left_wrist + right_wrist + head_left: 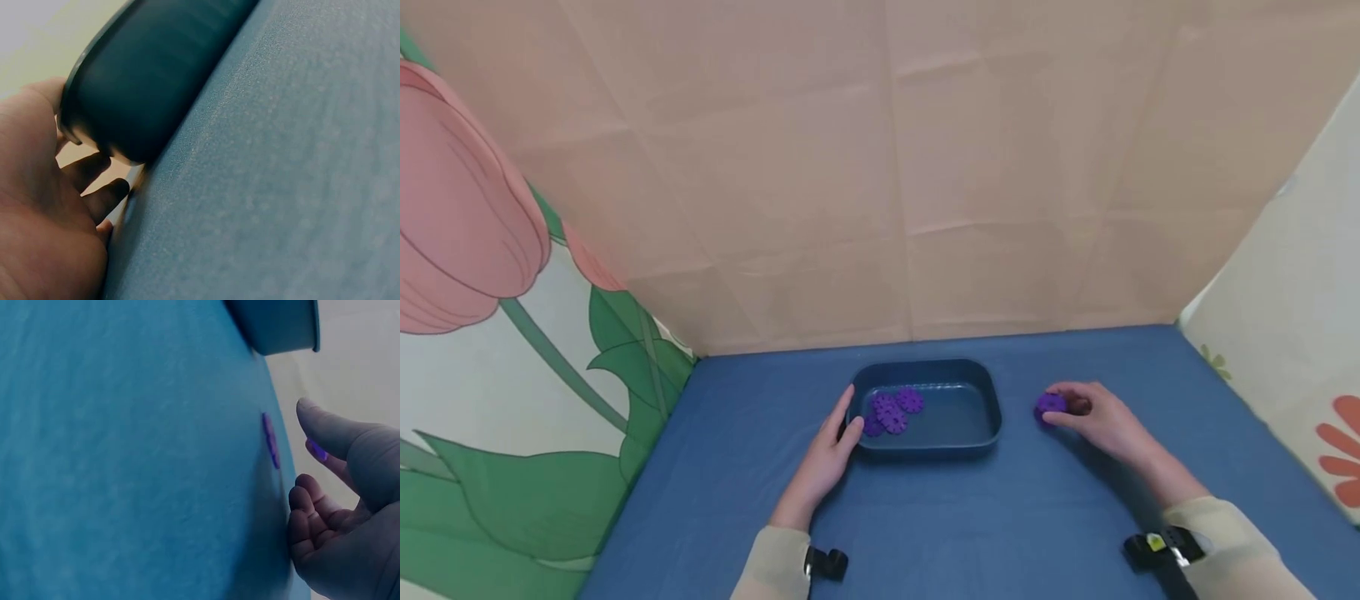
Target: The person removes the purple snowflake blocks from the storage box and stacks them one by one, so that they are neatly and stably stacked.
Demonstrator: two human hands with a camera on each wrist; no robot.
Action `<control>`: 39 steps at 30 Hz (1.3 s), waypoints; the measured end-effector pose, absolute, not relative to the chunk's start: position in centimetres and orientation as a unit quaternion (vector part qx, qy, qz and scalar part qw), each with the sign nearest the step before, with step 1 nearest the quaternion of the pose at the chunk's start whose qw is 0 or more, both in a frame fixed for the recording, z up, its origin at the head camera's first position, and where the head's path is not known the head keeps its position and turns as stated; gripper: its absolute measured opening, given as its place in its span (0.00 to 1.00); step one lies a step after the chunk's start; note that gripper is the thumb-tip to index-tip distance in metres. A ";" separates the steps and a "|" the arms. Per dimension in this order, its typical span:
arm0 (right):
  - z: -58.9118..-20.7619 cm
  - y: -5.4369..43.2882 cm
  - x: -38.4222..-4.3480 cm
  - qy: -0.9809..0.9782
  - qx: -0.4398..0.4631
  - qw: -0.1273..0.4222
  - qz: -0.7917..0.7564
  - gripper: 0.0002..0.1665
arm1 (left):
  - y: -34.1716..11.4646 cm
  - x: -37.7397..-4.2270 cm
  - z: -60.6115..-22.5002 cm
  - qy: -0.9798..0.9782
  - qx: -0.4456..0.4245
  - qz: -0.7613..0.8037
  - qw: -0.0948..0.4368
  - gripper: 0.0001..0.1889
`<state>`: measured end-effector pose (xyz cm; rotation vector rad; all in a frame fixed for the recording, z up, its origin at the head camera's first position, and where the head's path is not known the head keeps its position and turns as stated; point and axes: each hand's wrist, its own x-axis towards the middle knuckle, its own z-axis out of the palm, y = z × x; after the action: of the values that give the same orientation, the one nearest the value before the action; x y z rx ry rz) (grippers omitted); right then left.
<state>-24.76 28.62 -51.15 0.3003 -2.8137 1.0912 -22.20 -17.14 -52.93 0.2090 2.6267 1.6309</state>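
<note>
A dark blue rectangular tray stands on the blue-covered table, with several purple notched discs piled in its left end. My left hand holds the tray's left side, thumb at the rim by the front corner and fingers along the outer wall. To the right of the tray, my right hand pinches a purple notched disc between thumb and index finger, the other fingers curled in. Below that hand another purple disc lies flat on the table; in the head view the two overlap.
Blue cloth covers the table. A beige sheet rises behind it. Printed fabric with tulips hangs at the left, and a white panel with an orange flower borders the right. Each wrist wears a black camera.
</note>
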 end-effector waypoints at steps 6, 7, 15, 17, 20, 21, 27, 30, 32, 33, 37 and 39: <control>-51.6 28.9 -24.8 -0.934 0.105 0.038 0.340 0.30 | -17.1 -22.3 -52.8 0.848 0.065 0.525 0.022 0.35; -51.7 28.8 -24.8 -0.934 0.109 0.038 0.339 0.30 | -17.1 -22.3 -52.9 0.848 0.066 0.525 0.021 0.35; -52.5 28.8 -25.0 -0.940 0.126 0.048 0.315 0.30 | -17.2 -22.3 -53.1 0.845 0.068 0.529 0.023 0.35; -52.6 28.8 -25.1 -0.941 0.127 0.049 0.310 0.29 | -17.2 -22.3 -53.1 0.844 0.068 0.532 0.025 0.35; -52.8 28.8 -25.2 -0.943 0.124 0.050 0.304 0.29 | -17.1 -22.3 -53.1 0.841 0.073 0.535 0.026 0.35; -52.8 28.8 -25.2 -0.943 0.125 0.050 0.303 0.30 | -17.1 -22.3 -53.0 0.840 0.074 0.536 0.026 0.35; -52.8 28.8 -25.3 -0.941 0.122 0.048 0.311 0.33 | -17.1 -22.1 -52.9 0.846 0.070 0.529 0.022 0.35; -52.6 28.9 -25.2 -0.941 0.115 0.047 0.315 0.31 | -17.1 -22.1 -52.8 0.847 0.069 0.526 0.020 0.35; -52.5 28.9 -25.1 -0.940 0.114 0.045 0.317 0.30 | -17.1 -22.1 -52.8 0.847 0.069 0.526 0.021 0.35; -52.5 28.9 -25.1 -0.941 0.112 0.044 0.317 0.30 | -17.1 -22.1 -52.8 0.848 0.068 0.526 0.022 0.35; -52.4 29.0 -25.2 -0.941 0.112 0.039 0.317 0.30 | -17.1 -22.0 -52.6 0.848 0.066 0.525 0.024 0.35; -52.4 29.0 -25.2 -0.941 0.112 0.038 0.318 0.30 | -17.1 -21.9 -52.6 0.848 0.065 0.525 0.024 0.35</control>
<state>-25.20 29.04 -52.40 0.3440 -2.8859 0.9741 -21.93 -17.06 -52.55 0.2026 2.6241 1.6262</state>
